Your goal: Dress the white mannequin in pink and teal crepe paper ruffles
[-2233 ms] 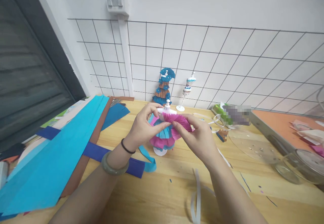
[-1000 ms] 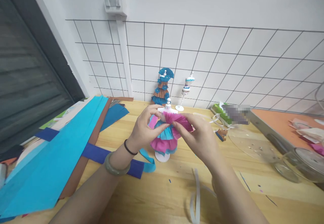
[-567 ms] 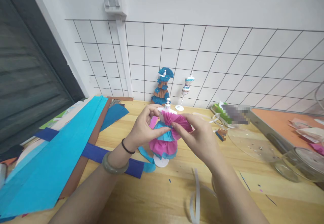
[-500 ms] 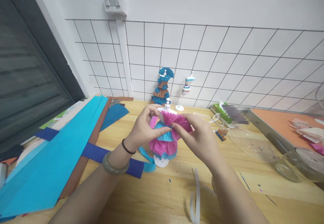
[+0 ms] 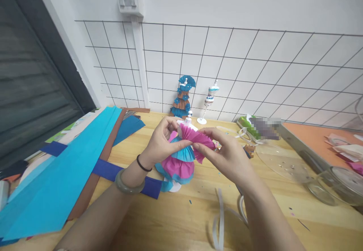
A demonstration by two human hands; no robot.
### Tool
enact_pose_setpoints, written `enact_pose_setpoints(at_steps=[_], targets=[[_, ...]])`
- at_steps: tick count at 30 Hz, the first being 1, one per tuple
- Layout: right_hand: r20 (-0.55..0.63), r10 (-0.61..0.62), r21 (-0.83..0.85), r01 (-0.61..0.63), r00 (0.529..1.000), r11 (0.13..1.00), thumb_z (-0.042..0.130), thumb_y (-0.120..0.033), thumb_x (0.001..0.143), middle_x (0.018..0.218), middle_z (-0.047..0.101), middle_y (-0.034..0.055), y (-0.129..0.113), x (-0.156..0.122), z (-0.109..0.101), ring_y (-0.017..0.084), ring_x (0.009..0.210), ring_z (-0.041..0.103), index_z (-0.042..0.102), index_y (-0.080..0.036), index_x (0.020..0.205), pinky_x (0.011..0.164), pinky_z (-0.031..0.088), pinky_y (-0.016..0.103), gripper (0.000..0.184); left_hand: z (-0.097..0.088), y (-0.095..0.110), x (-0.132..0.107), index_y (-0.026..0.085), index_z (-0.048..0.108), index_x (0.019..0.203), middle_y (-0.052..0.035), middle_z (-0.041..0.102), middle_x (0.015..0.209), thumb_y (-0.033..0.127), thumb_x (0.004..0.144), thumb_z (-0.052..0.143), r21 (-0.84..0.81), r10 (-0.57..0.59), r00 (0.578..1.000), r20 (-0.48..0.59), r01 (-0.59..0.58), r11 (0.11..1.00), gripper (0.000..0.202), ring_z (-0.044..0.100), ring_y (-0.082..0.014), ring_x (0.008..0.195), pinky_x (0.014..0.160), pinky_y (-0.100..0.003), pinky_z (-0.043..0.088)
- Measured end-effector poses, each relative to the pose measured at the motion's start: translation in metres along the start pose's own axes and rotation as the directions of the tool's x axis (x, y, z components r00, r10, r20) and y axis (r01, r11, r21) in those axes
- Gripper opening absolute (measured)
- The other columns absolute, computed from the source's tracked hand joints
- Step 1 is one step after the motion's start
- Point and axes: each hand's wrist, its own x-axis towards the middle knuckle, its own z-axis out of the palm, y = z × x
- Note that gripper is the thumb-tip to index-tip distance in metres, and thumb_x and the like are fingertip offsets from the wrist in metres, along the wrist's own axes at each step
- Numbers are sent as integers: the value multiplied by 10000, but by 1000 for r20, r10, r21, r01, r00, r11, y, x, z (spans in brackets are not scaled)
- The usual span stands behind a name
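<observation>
Between my hands is a pleated pink crepe paper piece (image 5: pixel 204 140), held against the chest of a small white dress form (image 5: pixel 188 121). The form wears a tiered skirt (image 5: pixel 177 167) of blue and pink crepe paper and leans a little. My left hand (image 5: pixel 163 139) is closed, its thumb pressing the pleats at the form's front and its fingers at the form's shoulder. My right hand (image 5: pixel 224 148) pinches the right part of the pleats between thumb and forefinger. The form's white base (image 5: pixel 176 186) shows partly below the skirt.
Behind stand a blue and brown paper-dressed form (image 5: pixel 183 97) and a smaller form (image 5: pixel 209 99). Blue crepe sheets (image 5: pixel 73 167) lie left. At right are a clear round plate (image 5: pixel 283 164), a clear jar (image 5: pixel 340 184) and an orange tray (image 5: pixel 314 137). White ribbon (image 5: pixel 220 220) lies in front.
The skirt's lower part has swung left and the form now tilts. The pink pleats have shifted in my fingers, their lower edge now hanging further down. Both hands stay nearly in place.
</observation>
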Motion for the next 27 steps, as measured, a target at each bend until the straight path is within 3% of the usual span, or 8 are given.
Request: enact_pose_setpoints(at_steps=[5, 15, 27], targets=[[35, -17, 17, 17, 999, 1000, 587, -316, 854, 809, 665, -13, 1, 0, 0, 132, 703, 598, 639, -240, 955, 591, 447, 237, 137, -1, 1, 0, 196, 414, 827, 20, 473, 841, 183, 659, 763, -29, 14, 999, 38, -13, 1000, 388, 506, -95, 780, 761, -252, 450], [-2, -87, -22, 86, 996, 996, 565, -292, 868, 709, 644, -1, -3, -1, -2, 138, 640, 558, 663, -225, 912, 536, 400, 244, 127, 0, 4, 1, 198, 413, 811, 10, 478, 843, 214, 634, 785, -48, 5, 999, 47, -2, 999, 412, 521, -109, 805, 741, -249, 471], [12, -41, -4, 41, 999, 999, 555, -305, 876, 684, 656, -6, -6, -2, -3, 126, 615, 585, 628, -205, 869, 531, 422, 233, 124, -1, 4, 1, 196, 412, 812, -19, 518, 923, 176, 620, 791, -55, 7, 998, 70, -3, 998, 425, 538, -125, 854, 811, -288, 467]])
